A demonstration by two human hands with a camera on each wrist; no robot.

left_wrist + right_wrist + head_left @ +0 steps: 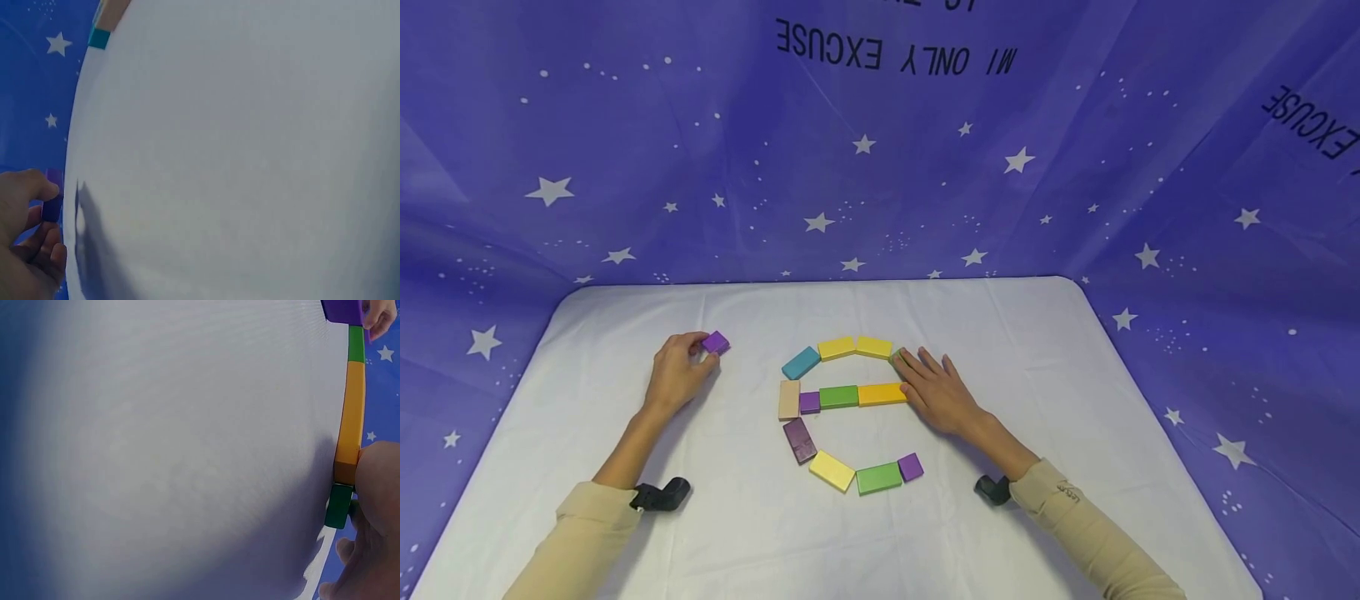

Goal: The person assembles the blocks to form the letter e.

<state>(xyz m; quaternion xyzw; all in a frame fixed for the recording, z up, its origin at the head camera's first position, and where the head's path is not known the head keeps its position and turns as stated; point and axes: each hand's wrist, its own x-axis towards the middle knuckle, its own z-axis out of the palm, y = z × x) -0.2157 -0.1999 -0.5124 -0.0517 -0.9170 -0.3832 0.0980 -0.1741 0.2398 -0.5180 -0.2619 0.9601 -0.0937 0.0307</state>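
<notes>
My left hand (679, 372) pinches a small purple block (716, 342) between thumb and fingers at the table's left side. The left wrist view shows the same purple block (52, 209) between the fingertips. Several coloured blocks form a rounded letter-e shape on the white cloth. Over its upper right end my right hand (942, 392) lies with fingers spread and extended. Its fingertips touch a green block (898, 356), mostly covered by the hand. Its thumb is at the right end of the orange block (880, 394). In the right wrist view the dark green block (338, 506) appears beside the fingers.
Around the curve lie yellow blocks (837, 348), a teal block (801, 362), a tan block (789, 400), a dark purple block (800, 440), a lower green block (878, 478) and a purple end block (910, 467). A purple starry curtain (820, 183) hangs behind the white-covered table (737, 533).
</notes>
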